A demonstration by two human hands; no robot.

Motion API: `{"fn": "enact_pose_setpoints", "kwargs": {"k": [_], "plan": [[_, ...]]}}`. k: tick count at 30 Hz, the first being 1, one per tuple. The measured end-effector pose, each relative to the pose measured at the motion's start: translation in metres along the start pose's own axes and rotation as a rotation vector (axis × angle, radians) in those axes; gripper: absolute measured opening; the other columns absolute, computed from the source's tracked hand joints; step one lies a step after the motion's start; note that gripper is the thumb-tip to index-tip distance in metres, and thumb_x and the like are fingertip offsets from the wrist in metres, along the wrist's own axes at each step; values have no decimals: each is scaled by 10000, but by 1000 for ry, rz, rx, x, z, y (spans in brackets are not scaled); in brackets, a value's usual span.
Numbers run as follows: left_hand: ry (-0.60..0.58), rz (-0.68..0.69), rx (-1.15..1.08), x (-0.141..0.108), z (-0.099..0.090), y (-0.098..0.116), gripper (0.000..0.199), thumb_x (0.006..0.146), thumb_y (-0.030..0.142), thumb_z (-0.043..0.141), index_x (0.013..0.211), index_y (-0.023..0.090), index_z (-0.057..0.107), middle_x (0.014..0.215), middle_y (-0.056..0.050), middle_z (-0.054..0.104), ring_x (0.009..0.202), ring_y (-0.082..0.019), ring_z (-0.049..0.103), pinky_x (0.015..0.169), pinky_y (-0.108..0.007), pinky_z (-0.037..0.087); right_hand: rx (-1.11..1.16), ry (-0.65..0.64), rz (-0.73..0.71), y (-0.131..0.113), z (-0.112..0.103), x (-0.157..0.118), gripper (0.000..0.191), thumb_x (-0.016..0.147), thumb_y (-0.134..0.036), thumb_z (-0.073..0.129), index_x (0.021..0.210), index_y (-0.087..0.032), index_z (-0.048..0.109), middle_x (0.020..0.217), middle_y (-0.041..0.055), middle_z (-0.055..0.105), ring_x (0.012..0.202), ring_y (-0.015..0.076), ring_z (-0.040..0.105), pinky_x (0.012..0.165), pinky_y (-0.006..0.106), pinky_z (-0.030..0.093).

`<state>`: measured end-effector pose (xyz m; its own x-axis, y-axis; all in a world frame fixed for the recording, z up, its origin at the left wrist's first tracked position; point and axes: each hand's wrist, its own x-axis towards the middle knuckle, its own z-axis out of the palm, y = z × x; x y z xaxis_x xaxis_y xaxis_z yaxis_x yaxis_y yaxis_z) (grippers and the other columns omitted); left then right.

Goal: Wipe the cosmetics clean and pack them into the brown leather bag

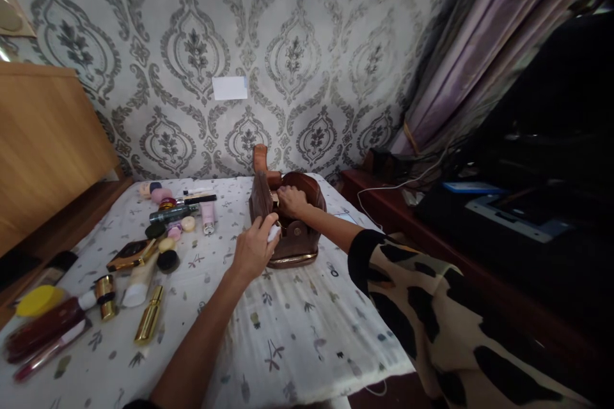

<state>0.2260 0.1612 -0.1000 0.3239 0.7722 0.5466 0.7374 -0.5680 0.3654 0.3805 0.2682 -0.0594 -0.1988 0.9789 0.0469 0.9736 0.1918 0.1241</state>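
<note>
A brown leather bag [293, 250] with a zip along its lower front stands open on the bed-like cloth surface. My right hand [291, 200] reaches into its opening; the fingers look curled, and whatever they grip is hidden. At the bag's left side, my left hand [253, 248] is closed around a small white item [274, 232], mostly covered by the fingers, so its kind is unclear. The bag's brown strap [260, 156] sticks up behind it against the wall.
Cosmetics lie to the left, among them a gold lipstick tube [149, 315], a cream tube [139, 281], a pink tube [208, 216] and a dark red bottle [45, 329]. A wooden cabinet [48, 147] borders the left; a white cable [407, 181] runs at right.
</note>
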Motion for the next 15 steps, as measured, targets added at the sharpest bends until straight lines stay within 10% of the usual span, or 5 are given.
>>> {"fn": "enact_pose_setpoints", "kwargs": {"k": [6, 15], "plan": [[10, 1, -17, -1, -1, 0, 298, 1004, 288, 415, 1282, 236, 509, 1070, -55, 660, 882, -189, 665, 756, -280, 506, -32, 12, -182, -2, -1, 7, 328, 964, -128, 405, 1094, -111, 706, 1207, 190, 663, 1151, 255, 591, 960, 307, 443], [4, 10, -8, 0, -1, 1, 301, 1000, 282, 431, 1288, 237, 506, 1061, -53, 658, 864, -187, 665, 741, -277, 503, -59, -3, -314, -1, 12, 12, 311, 902, -162, 507, 1155, -124, 683, 1257, 195, 621, 1200, 297, 496, 1055, 416, 341]]}}
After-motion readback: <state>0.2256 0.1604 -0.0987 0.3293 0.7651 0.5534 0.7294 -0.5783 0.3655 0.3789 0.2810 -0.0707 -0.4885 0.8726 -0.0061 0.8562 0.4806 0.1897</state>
